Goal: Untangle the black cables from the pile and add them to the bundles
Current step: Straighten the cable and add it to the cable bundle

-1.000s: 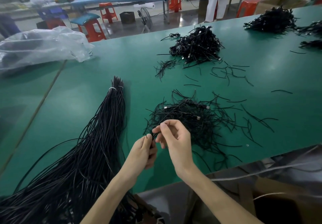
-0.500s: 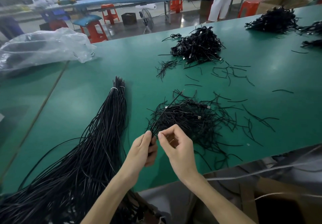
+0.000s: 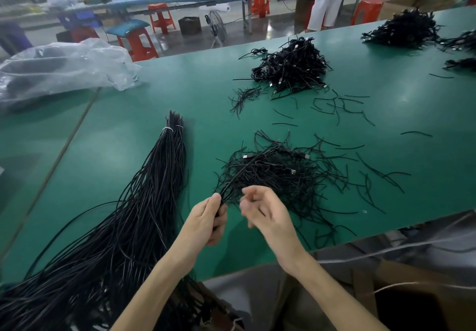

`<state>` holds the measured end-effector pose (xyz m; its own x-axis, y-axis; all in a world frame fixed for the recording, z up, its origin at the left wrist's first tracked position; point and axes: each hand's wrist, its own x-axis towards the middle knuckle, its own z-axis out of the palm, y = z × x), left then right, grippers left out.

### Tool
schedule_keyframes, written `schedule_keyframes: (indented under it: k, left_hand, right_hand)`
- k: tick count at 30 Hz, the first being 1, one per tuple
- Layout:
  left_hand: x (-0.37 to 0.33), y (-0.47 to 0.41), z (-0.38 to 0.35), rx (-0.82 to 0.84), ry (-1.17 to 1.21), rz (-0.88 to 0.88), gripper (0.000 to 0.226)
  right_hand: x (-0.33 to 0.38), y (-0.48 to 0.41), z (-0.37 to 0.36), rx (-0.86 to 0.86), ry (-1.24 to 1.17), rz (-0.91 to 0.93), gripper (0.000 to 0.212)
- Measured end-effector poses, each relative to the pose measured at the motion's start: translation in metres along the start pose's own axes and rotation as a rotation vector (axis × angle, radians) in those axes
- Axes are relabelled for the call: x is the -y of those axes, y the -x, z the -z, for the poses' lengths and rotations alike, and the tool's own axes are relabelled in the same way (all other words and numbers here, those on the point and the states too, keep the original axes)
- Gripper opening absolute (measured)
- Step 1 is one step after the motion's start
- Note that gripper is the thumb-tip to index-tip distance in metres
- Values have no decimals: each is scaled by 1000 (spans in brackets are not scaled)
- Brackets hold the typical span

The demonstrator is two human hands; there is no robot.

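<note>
A tangled pile of black cables (image 3: 278, 173) lies on the green table (image 3: 144, 150) in front of me. My left hand (image 3: 208, 217) grips a black cable (image 3: 239, 173) that runs up and right out of the pile's near left edge. My right hand (image 3: 265, 212) hovers just right of it, fingers loosely curled and blurred, holding nothing that I can see. A long bundle of straight black cables (image 3: 144, 201), tied near its far tip with white bands, stretches along the table to the left of my hands.
More cable heaps sit at centre back (image 3: 291, 65) and far right (image 3: 404, 30). Loose black ties (image 3: 340, 103) are scattered between. A crumpled clear plastic bag (image 3: 59, 67) lies at the back left. The table's near edge runs right below my wrists.
My right hand has let go and drawn slightly right and open. My left hand keeps its grip, and the held cable now stretches straighter out of the pile.
</note>
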<state>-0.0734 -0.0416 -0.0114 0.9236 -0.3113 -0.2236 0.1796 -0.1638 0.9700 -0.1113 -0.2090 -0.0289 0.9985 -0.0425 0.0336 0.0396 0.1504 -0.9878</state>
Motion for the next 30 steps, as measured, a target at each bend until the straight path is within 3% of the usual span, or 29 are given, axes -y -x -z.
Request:
schedule_keyframes:
  k: [2, 7, 14, 22, 30]
  left_hand:
    - [0, 0, 4, 50, -42, 25, 39]
    - [0, 5, 7, 190, -73, 79, 40]
    - [3, 11, 15, 171, -37, 68, 43]
    - [0, 8, 11, 182, -41, 68, 38]
    - [4, 6, -1, 23, -49, 103, 41]
  right_hand:
    - [6, -9, 5, 25, -54, -51, 47]
    - [12, -24, 7, 264, 181, -37, 38]
    - [-1, -17, 6, 312, 202, -92, 43]
    - [-2, -19, 7, 142, 369, -18, 18]
    - [-3, -13, 3, 109, 472, 28, 3]
